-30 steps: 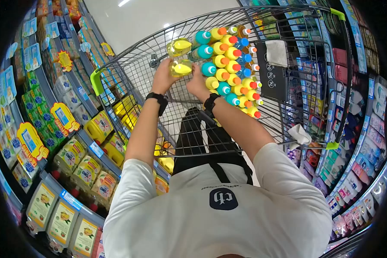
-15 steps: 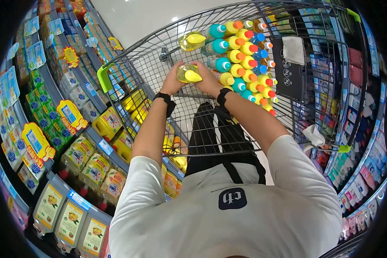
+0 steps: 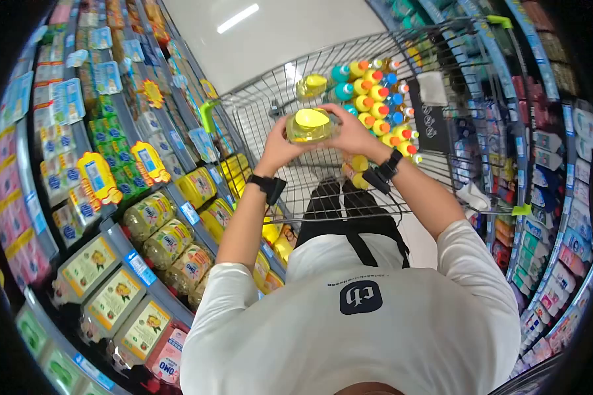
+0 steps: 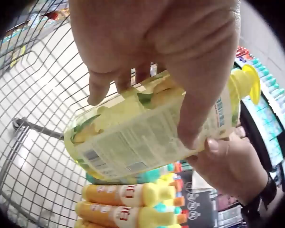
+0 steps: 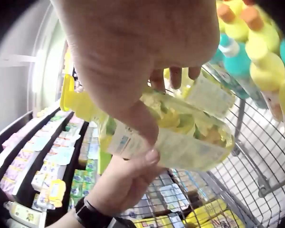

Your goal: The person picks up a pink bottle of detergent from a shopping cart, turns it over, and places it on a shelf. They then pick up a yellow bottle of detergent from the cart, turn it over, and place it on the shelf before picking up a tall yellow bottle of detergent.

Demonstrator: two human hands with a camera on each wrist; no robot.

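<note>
Holding the yellow bottle (image 3: 310,125) with your left hand (image 3: 278,146) and right hand (image 3: 353,129) wrapped around it, you keep it above the cart (image 3: 257,112).

Supermarket aisle, stocked shelves (image 3: 112,217) both sides, ceiling light (image 3: 238,18).

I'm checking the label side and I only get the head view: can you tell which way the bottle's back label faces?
Observer: The yellow bottle shows its printed back label toward the left wrist camera.
Operator: Whose thumb is on that label?
Observer: The left hand has its thumb across it; the right hand supports beneath the cap end.
Operator: What lies under the bottle?
Observer: Orange bottles with yellow caps lie below, in the cart.
</note>
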